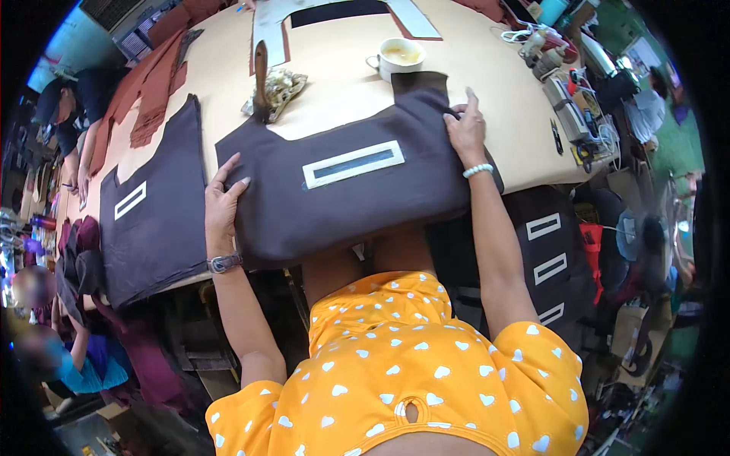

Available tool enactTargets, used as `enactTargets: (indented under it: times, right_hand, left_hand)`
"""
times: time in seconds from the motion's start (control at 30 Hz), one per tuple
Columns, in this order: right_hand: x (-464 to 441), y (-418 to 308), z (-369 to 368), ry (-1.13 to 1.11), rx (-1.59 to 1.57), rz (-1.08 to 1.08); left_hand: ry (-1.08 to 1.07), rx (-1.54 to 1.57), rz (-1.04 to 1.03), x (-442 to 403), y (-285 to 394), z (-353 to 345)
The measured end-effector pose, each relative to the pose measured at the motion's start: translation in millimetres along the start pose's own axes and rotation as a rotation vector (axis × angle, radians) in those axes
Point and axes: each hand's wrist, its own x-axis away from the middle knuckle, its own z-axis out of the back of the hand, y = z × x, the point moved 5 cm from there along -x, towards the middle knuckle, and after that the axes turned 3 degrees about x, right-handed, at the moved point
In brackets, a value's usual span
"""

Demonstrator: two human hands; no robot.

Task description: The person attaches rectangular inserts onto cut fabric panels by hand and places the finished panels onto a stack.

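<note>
Dark panel, perhaps leather, with white-bordered slot

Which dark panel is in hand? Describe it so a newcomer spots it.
At the near edge of the big cream table, look between the person's left hand and right hand. They hold the dark panel with one white frame. Only this one is held: the left panel also has one frame, the right panel shows three.
</note>
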Motion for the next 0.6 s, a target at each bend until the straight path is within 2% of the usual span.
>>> enactTargets:
  times: [0.1, 0.13, 0.23, 0.27, 0.37, 0.4, 0.5, 0.6]
  right_hand:
    - [2.1, -11.7, 3.0, 0.049, -0.138, -0.074]
    - [2.3, -9.7, 6.2, 0.119, -0.165, -0.035]
    - [4.5, -11.6, 22.2, 0.259, -0.192, 0.057]
    - [6.6, -14.2, 26.5, 0.294, -0.194, 0.084]
    - [15.5, -16.7, 22.8, 0.262, -0.110, -0.009]
    - [19.3, -14.1, 20.8, 0.129, -0.077, -0.143]
    - [25.9, -14.7, 20.0, -0.025, -0.130, -0.225]
    - [29.5, -8.6, 19.7, -0.041, -0.176, -0.192]
  left_hand:
    - [-0.004, -0.251, -0.197, -5.0, 24.6, -8.5]
    - [0.050, -0.335, -0.306, -6.3, 31.4, -3.2]
    - [0.186, -0.224, -0.511, 27.0, 87.3, -17.0]
    - [0.179, -0.219, -0.514, 30.7, 90.5, -16.0]
    - [0.170, -0.229, -0.514, 33.9, 89.6, -10.5]
    - [0.171, -0.248, -0.506, 29.6, 78.1, -8.2]
    - [0.192, -0.255, -0.430, 20.9, 42.7, 4.6]
    - [0.232, -0.243, -0.398, 23.8, 30.3, 8.6]
